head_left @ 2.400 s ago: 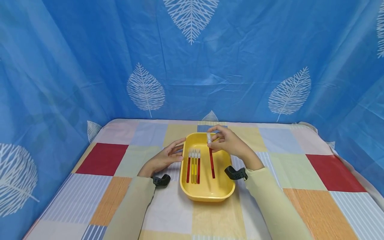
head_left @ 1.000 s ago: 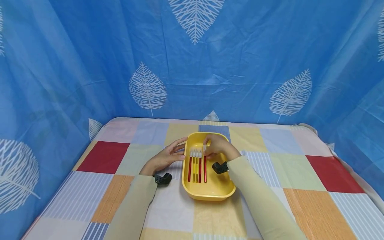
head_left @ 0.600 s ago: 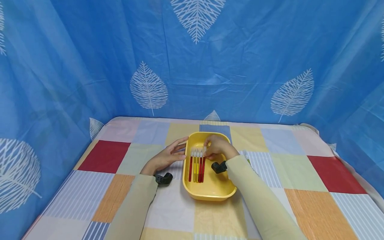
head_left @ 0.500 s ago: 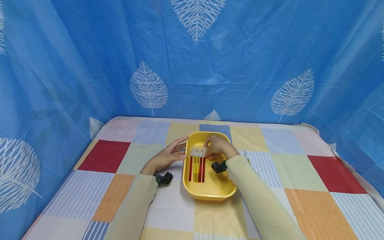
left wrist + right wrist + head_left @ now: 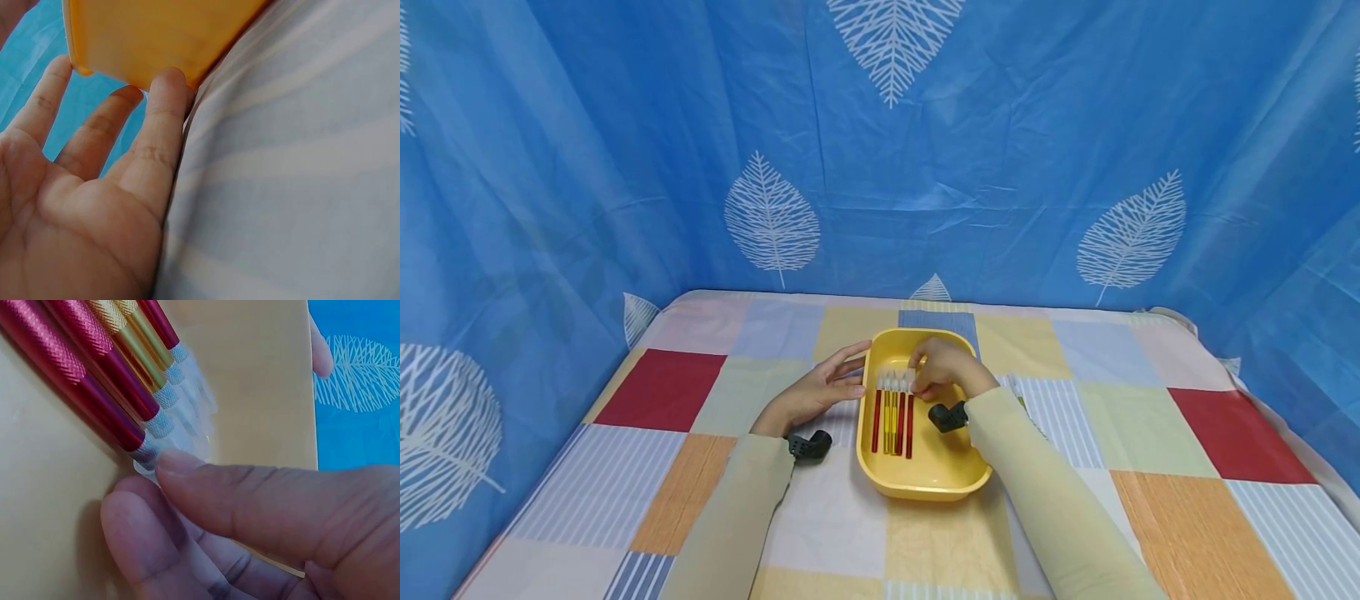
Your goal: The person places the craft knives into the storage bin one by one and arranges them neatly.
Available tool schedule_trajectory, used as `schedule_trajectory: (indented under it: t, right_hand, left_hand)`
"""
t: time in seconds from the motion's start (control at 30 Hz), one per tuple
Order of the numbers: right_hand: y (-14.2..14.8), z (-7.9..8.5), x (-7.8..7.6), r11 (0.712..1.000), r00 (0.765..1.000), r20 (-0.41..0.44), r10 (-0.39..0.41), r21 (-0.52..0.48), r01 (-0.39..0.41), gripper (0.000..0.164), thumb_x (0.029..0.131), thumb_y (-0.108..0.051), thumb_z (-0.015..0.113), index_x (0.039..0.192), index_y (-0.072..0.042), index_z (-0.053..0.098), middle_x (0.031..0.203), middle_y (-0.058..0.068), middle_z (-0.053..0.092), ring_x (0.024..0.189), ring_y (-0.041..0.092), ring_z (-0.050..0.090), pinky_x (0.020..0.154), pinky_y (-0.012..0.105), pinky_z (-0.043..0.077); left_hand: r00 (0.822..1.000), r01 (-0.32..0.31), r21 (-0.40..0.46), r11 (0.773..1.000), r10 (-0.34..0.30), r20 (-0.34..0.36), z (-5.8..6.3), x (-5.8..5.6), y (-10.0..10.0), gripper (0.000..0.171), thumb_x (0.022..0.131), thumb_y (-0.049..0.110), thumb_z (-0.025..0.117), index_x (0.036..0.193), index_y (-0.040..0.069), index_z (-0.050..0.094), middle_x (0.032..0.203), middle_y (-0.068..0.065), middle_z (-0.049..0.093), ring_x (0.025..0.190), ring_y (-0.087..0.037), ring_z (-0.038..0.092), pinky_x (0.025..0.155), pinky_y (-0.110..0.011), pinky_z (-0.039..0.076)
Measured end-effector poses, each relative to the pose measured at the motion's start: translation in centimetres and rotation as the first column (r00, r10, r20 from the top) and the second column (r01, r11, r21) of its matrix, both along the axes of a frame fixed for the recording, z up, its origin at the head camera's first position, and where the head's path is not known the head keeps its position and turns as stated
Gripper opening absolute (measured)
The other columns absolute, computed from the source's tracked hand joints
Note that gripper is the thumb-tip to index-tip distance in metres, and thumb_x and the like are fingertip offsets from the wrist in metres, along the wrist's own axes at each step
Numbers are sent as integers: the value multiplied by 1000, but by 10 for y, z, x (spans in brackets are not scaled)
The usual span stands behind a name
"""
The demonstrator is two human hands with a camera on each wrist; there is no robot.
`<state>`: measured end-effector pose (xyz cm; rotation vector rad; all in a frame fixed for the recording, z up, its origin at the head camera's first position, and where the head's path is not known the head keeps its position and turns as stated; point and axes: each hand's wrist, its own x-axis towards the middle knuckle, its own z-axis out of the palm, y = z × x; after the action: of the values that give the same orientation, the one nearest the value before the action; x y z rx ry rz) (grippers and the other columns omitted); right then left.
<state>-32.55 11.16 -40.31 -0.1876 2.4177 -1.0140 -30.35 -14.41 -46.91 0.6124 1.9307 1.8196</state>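
A yellow tray holds a row of several capped craft knives with knurled metal handles: a red knife at the left, gold knives in the middle, then more red ones. My right hand is inside the tray. Its thumb and fingers pinch the clear cap end of the rightmost red craft knife, which lies alongside the others. Its cap is partly hidden by the thumb. My left hand has its fingers extended, with fingertips touching the tray's left outer wall.
A patchwork cloth covers the table. Behind the right sleeve, a partly hidden greenish and clear item lies on the cloth. A blue curtain with white leaf prints hangs around the back and sides.
My right hand has lowered the red craft knife from above the tray and moved it left against the row. Lately it has barely moved. The left hand stays at the tray's side.
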Motion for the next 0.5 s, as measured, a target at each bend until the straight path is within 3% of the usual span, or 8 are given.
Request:
schedule_trajectory:
  t: [0.27, 0.4, 0.5]
  right_hand:
    - [3, 7, 3, 1000, 998, -69, 9, 12, -8, 40, 97, 0, 74, 134, 7, 61, 98, 17, 72, 65, 15, 68, 69, 30, 63]
    - [9, 9, 6, 999, 992, -122, 18, -43, -23, 38, 100, -5, 74, 134, 6, 63, 94, 15, 73, 77, 24, 74, 78, 37, 66]
    - [15, 9, 9, 990, 984, -171, 57, -114, -77, 38, 102, -7, 73, 136, 6, 63, 100, 17, 72, 88, 31, 75, 85, 43, 66]
  left_hand:
    - [1000, 10, 22, 1000, -10, 4, -1, -1, -1, 83, 104, 2, 67, 174, 11, 23, 176, -23, 26, 162, -43, 26, 127, -56, 32]
    - [1000, 21, 29, 999, -21, -2, -1, -1, -1, 84, 104, 3, 68, 174, 11, 22, 176, -23, 25, 163, -43, 25, 128, -57, 31]
    - [1000, 29, 36, 999, -29, -5, -2, -1, -2, 85, 104, 2, 67, 174, 10, 21, 176, -24, 24, 163, -42, 23, 128, -57, 30]
